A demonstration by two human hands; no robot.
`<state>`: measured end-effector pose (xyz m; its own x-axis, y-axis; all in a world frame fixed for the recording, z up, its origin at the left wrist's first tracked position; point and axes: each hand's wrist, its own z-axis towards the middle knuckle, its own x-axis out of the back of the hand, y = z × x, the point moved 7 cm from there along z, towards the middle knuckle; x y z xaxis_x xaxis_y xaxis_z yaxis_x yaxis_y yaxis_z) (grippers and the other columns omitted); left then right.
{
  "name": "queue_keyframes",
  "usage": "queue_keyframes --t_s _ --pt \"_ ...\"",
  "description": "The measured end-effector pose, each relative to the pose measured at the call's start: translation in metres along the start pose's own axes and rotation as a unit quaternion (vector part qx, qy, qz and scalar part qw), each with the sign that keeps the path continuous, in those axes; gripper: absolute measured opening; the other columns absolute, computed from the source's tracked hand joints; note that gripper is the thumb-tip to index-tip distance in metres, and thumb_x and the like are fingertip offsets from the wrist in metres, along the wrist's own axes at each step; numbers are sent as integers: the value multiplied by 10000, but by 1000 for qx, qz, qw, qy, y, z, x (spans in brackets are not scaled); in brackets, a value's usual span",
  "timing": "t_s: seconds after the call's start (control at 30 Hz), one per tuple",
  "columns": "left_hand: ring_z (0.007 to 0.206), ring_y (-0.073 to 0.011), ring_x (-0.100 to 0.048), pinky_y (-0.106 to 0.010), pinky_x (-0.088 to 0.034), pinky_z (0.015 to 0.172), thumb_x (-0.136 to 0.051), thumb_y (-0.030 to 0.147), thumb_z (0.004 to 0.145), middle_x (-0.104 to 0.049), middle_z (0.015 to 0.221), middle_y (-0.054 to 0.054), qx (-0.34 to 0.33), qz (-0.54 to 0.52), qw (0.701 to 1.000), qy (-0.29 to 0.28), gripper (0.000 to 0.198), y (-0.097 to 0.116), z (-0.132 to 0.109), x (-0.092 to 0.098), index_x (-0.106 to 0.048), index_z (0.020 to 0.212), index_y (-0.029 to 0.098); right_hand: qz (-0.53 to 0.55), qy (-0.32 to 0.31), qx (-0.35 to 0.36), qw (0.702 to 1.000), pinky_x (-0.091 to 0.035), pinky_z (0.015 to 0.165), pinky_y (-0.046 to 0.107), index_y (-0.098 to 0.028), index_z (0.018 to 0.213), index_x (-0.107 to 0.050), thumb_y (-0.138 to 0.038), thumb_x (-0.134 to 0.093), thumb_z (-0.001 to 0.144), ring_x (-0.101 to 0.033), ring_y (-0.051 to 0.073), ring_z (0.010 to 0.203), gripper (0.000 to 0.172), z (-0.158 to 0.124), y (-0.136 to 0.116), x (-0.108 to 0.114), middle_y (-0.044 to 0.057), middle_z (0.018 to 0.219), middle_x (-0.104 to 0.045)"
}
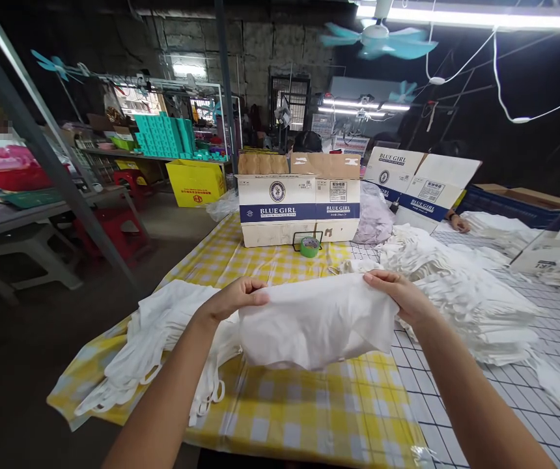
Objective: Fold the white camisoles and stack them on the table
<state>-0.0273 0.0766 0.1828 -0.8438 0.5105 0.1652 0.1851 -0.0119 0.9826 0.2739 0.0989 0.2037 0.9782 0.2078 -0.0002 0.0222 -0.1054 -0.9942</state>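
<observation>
Stretched between my two hands is a white cloth piece (316,322), held by its upper edge above the table. My left hand (238,296) pinches its left corner, thumb on top. At the other corner my right hand (394,293) grips the same edge between thumb and fingers. To the left lies a layered pile of white cloth pieces with straps (163,326), the loops trailing toward the near edge. A larger stack of white cloth pieces (470,299) rises on the right, beyond my right hand. Whether the held piece has straps is hidden.
A yellow checked tablecloth (280,423) meets a white grid-patterned cover (421,391). Behind stand a BLUE GIRL carton (280,228) and a green tape roll (309,247). A co-worker's hand (460,224) shows behind another carton (419,179). A metal post (60,156) slants at left.
</observation>
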Motion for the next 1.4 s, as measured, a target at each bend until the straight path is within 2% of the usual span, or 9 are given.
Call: queue_keyframes --t_s 0.13,0.3,0.37,0.57,0.77,0.93,1.07,1.27,1.4 --pt "684 -152 -561 -220 -394 588 -573 476 742 -652 787 -27 -54 144 984 92 354 19 12 12 -659 839 147 -44 11 97 994 -367 503 229 -176 723 -657 -420 -676 696 -516 124 563 246 2 -12 10 6 655 -601" --pt "691 -153 -529 -286 -344 725 -508 470 801 -668 801 -22 -132 452 852 230 326 42 -4 12 -692 830 202 -258 -88 205 940 -370 567 250 -181 657 -665 -373 -611 773 -492 132 597 231 -13 -15 10 10 623 -564" --pt "710 -163 -540 -314 -325 768 -500 455 811 -667 786 -27 -115 514 830 183 311 18 -13 -7 -690 795 209 -339 -167 190 906 -389 616 260 -185 663 -675 -370 -596 785 -513 141 630 235 -20 10 3 20 652 -581" --pt "812 -206 -582 -317 -359 795 -536 338 786 -669 819 -40 56 487 872 12 175 -117 -41 -73 -666 781 221 -413 -310 6 856 -425 725 272 -242 831 -719 -312 -626 734 -589 182 789 152 -43 131 -4 25 859 -667" --pt "878 -198 -579 -295 -402 775 -486 257 804 -579 1033 -47 79 459 883 67 257 -135 -28 -87 -578 1043 239 -393 -168 17 904 -425 702 303 -249 916 -677 -331 -557 772 -577 200 763 203 -33 146 -15 42 869 -645" --pt "824 -192 -575 -288 -416 710 -595 264 738 -524 1014 -24 62 512 856 27 229 -142 -12 -101 -574 965 239 -493 -129 28 860 -405 760 295 -235 1064 -574 -246 -683 607 -518 227 939 470 -31 166 -34 61 1059 -525" --pt "797 -173 -560 -286 -407 727 -533 253 809 -535 947 -21 31 525 850 18 98 -149 -14 -105 -570 891 217 -530 -91 24 843 -393 694 280 -224 1011 -531 -192 -604 627 -499 227 931 392 -39 187 -25 58 1008 -508" --pt "870 -214 -544 -328 -406 780 -617 381 752 -531 999 -36 -11 528 849 28 343 -143 -15 -114 -523 1046 233 -464 12 1 886 -375 643 275 -207 837 -502 -84 -451 639 -531 188 769 239 -51 202 4 33 875 -553" --pt "874 -232 -549 -353 -398 788 -570 437 772 -532 1007 -60 3 541 840 33 346 -144 -7 -123 -522 1041 227 -281 72 -26 957 -402 662 298 -215 761 -533 -157 -455 716 -535 193 714 108 -55 200 13 8 745 -580"
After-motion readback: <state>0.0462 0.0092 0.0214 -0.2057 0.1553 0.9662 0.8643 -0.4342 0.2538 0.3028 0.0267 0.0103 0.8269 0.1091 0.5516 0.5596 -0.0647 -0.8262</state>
